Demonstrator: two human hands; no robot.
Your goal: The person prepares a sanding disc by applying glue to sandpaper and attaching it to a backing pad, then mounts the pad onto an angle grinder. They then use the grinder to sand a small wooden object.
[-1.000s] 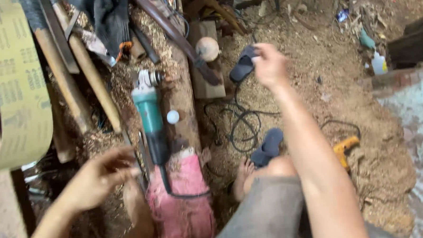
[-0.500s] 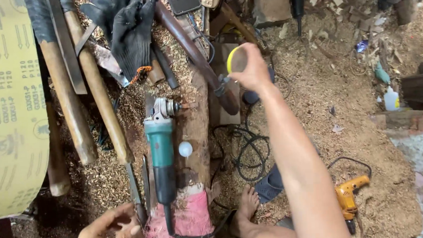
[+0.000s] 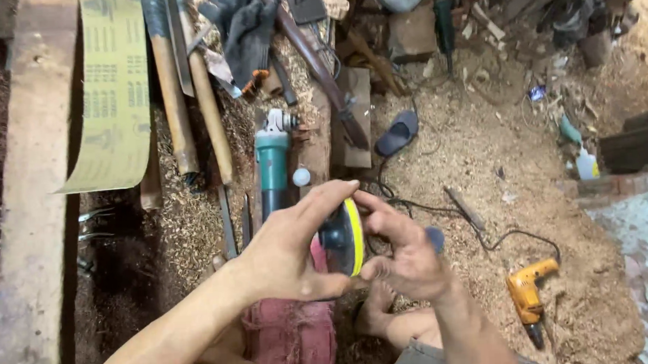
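Both my hands meet at the middle of the head view around a round sanding disc pad with a yellow rim and a dark hub. My left hand grips the pad from its left side, thumb below and fingers over the top. My right hand touches the pad's right face with its fingertips. Just beyond the hands a green angle grinder lies along a wooden beam, its bare spindle pointing away. A small white ball-like object rests beside it.
A yellow sandpaper strip hangs over a plank on the left. Wooden handles, a dark glove and tools lie beyond. A yellow drill, a black cord, a slipper and a bottle lie on sawdust. Pink cloth is below.
My right hand brought the yellow-rimmed pad from the far bench back toward me. My left hand rose from the lower left and took hold of it. The camera tilted back.
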